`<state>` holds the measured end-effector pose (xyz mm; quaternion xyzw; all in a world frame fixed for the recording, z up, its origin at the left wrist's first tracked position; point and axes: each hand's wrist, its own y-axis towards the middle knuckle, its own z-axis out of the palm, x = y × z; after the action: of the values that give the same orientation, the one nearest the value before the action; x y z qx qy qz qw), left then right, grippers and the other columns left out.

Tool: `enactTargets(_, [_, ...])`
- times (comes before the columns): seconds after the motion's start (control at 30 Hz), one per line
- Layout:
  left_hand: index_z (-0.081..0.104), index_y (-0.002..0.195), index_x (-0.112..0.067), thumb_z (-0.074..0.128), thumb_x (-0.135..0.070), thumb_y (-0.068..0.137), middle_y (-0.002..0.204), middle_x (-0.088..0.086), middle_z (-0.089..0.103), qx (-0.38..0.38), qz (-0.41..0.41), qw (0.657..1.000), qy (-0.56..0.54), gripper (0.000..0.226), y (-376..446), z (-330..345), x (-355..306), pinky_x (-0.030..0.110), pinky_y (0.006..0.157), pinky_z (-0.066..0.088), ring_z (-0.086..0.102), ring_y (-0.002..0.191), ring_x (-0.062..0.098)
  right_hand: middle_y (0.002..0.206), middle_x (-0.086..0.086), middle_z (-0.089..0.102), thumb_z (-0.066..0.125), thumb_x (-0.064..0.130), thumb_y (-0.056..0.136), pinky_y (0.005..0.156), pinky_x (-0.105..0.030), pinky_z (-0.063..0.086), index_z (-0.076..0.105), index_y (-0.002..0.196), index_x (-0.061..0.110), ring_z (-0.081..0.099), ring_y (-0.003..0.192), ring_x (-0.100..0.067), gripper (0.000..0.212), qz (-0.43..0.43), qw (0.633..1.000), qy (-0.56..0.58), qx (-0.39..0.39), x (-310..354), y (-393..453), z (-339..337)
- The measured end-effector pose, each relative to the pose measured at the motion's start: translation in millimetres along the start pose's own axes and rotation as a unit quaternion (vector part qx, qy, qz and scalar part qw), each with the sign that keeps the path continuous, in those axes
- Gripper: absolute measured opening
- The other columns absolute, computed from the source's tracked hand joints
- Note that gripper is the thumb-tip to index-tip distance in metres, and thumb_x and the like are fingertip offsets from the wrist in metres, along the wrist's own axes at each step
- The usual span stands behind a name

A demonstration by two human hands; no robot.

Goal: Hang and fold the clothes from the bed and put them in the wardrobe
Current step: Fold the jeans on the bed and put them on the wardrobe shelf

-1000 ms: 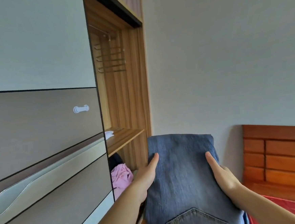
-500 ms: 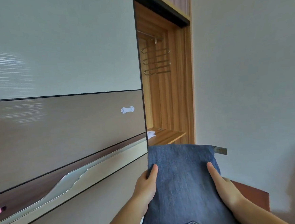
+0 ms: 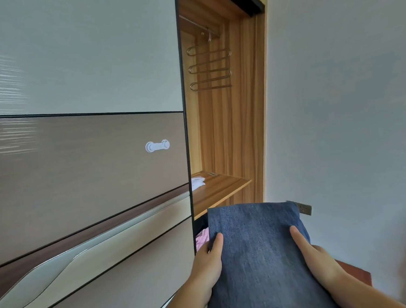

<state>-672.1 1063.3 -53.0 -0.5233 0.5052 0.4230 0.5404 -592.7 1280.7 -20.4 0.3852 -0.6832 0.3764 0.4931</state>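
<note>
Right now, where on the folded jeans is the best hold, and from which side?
By the two long side edges, one hand from each side, as the left hand and right hand do now. The folded jeans form a flat, floppy rectangle; support on both edges probably keeps the fold together on the way to the wooden shelf.

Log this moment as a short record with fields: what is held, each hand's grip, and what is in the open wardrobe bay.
held item: folded blue jeans, carried flat in front of the open bay
left hand: grip on the jeans' left edge, thumb on top
right hand: grip on the jeans' right edge, thumb on top
wooden shelf: white cloth at its left end
rail: metal multi-tier hanger hanging, nothing on it
below shelf: pink garment, partly hidden
sliding door: covers the left bay
</note>
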Motion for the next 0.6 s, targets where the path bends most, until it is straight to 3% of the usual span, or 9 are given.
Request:
enactTargets(0.1, [0.054, 0.132, -0.024, 0.046, -0.062, 0.092, 0.126, -0.001, 0.061, -0.005, -0.007, 1.000, 0.016, 0.056, 36, 27, -3, 0.042, 0.104, 0.046, 0.058, 0.113, 0.021, 0.075, 0.002, 0.069, 0.049, 0.068, 0.083, 0.056, -0.024, 0.042, 0.067, 0.078, 0.016, 0.065, 0.074, -0.015, 0.056, 0.007, 1.000, -0.001, -0.009, -3, 48, -12])
enactTargets(0.2, [0.056, 0.130, -0.023, 0.045, -0.061, 0.093, 0.121, -0.002, 0.063, -0.023, -0.001, 0.999, 0.035, 0.054, 80, 53, -9, 0.038, 0.099, 0.048, 0.060, 0.110, 0.019, 0.076, 0.000, 0.069, 0.048, 0.071, 0.082, 0.057, -0.026, 0.042, 0.068, 0.078, 0.014, 0.065, 0.075, -0.017, 0.061, 0.016, 1.000, -0.004, 0.003, -6, 106, -20])
enactTargets(0.27, [0.059, 0.124, -0.025, 0.044, -0.060, 0.094, 0.110, -0.007, 0.065, -0.036, 0.002, 0.998, 0.043, 0.048, 109, 71, -20, 0.033, 0.090, 0.050, 0.062, 0.102, 0.015, 0.084, -0.004, 0.071, 0.047, 0.071, 0.082, 0.067, -0.030, 0.048, 0.069, 0.085, 0.012, 0.067, 0.082, -0.020, 0.063, 0.015, 1.000, 0.006, 0.025, -4, 149, -26])
enactTargets(0.37, [0.060, 0.117, -0.028, 0.045, -0.061, 0.093, 0.110, -0.006, 0.066, -0.055, -0.008, 0.998, 0.040, 0.042, 151, 92, -37, 0.034, 0.088, 0.052, 0.063, 0.101, 0.016, 0.091, -0.006, 0.071, 0.046, 0.071, 0.084, 0.085, -0.035, 0.049, 0.068, 0.095, 0.010, 0.066, 0.089, -0.023, 0.066, 0.017, 0.998, 0.014, 0.059, 7, 214, -32])
enactTargets(0.5, [0.058, 0.105, -0.035, 0.047, -0.058, 0.094, 0.097, -0.016, 0.064, -0.091, -0.001, 0.996, 0.022, 0.028, 199, 105, -60, 0.018, 0.055, 0.047, 0.062, 0.084, 0.003, 0.087, 0.003, 0.066, 0.048, 0.066, 0.086, 0.068, -0.024, 0.042, 0.065, 0.110, 0.015, 0.061, 0.081, -0.013, 0.059, -0.020, 0.994, 0.047, 0.096, 28, 291, -26])
enactTargets(0.6, [0.055, 0.107, -0.034, 0.048, -0.059, 0.093, 0.094, -0.018, 0.062, -0.118, -0.004, 0.993, 0.026, 0.029, 239, 104, -69, 0.017, 0.055, 0.044, 0.060, 0.083, 0.002, 0.092, 0.001, 0.070, 0.052, 0.071, 0.080, 0.067, -0.026, 0.045, 0.065, 0.106, 0.019, 0.065, 0.085, -0.015, 0.059, -0.011, 0.988, 0.050, 0.144, 39, 340, -13])
